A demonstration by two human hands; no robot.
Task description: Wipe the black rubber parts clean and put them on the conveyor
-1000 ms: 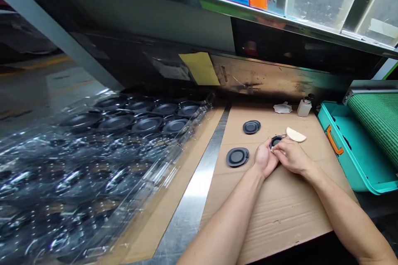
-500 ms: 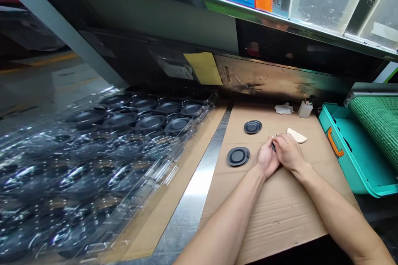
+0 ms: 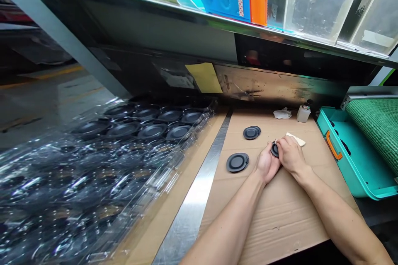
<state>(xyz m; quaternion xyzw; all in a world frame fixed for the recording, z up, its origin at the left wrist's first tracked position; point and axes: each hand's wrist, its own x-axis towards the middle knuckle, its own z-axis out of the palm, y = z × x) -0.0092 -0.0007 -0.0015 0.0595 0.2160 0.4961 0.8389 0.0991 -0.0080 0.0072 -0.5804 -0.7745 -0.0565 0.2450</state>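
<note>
Between my two hands is a round black plastic part (image 3: 275, 150), partly hidden by fingers. My left hand (image 3: 266, 163) is closed around its lower left side, palm up. From the right, my right hand (image 3: 290, 154) pinches its edge with the fingers bent over it. A cream-coloured pad (image 3: 297, 139) lies just behind my right hand, partly covered by it. To the left on the cardboard, a black round part (image 3: 238, 162) lies flat near my left wrist. Farther back rest overlapping black round parts (image 3: 251, 132).
Clear plastic trays (image 3: 174, 174) holding several black round parts fill the left side. At the back stand a small bottle (image 3: 303, 113) and a crumpled white wrapper (image 3: 282, 113). A teal bin (image 3: 357, 188) sits at right, beside a green conveyor belt (image 3: 376, 120).
The black part between my hands has come more into view. My hands stay close together at nearly the same spot; the camera view has tipped slightly upward.
</note>
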